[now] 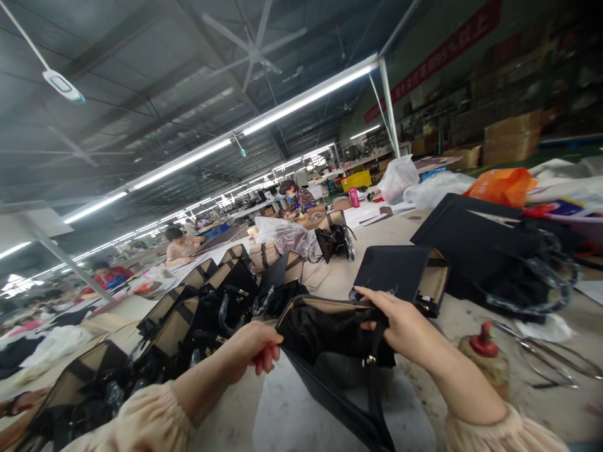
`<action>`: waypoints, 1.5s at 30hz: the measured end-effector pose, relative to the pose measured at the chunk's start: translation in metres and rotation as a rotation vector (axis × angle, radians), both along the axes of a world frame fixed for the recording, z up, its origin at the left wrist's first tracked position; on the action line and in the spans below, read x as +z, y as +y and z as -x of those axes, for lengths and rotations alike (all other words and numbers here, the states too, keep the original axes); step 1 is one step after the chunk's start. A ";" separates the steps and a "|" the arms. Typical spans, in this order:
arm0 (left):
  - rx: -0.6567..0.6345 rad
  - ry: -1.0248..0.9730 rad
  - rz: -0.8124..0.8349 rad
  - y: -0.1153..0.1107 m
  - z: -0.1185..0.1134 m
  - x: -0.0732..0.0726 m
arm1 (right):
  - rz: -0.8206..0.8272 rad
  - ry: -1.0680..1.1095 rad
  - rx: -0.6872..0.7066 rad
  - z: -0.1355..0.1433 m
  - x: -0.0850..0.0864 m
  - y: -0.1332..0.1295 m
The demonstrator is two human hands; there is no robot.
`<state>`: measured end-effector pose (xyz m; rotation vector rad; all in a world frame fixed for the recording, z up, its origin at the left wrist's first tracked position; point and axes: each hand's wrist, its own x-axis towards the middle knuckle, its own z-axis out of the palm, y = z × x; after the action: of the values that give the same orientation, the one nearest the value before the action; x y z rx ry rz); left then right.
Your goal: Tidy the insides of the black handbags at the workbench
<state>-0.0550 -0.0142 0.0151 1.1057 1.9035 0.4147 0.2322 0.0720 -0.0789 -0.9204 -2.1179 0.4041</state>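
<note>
A black handbag (325,386) with a tan inner edge and dark lining lies tilted in front of me, its mouth open towards me. At its left corner my left hand (261,345) is closed, thumb and fingers pinching the rim. My right hand (400,323) grips the opposite side of the mouth, with some fingers over the edge and others inside against the lining. A strap with a small gold-coloured fitting (370,360) hangs below the right hand. Beneath the bag lies a white sheet (277,408).
Several black handbags (230,282) stand crowded on the left. Another black bag (393,270) lies just beyond, and a larger one (466,245) at right. A red-capped bottle (485,358) and scissors (541,351) lie near my right forearm. A co-worker's hand (28,400) shows at far left.
</note>
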 end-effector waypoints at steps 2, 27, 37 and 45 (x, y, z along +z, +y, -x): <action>-0.107 0.020 0.028 -0.018 0.002 0.007 | 0.027 0.118 0.054 0.001 -0.004 0.003; -0.837 0.576 -0.812 0.051 -0.048 -0.016 | 0.197 0.323 0.118 0.008 -0.007 0.007; -0.790 0.578 -0.746 0.051 -0.052 -0.012 | 0.219 0.336 0.114 0.010 -0.004 0.005; -0.751 0.561 -0.731 0.053 -0.054 -0.013 | 0.191 0.332 0.055 0.013 -0.006 0.006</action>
<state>-0.0014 0.0390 0.0022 2.5134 1.6125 0.3925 0.2188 0.0780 -0.0852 -0.8367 -1.8250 0.7454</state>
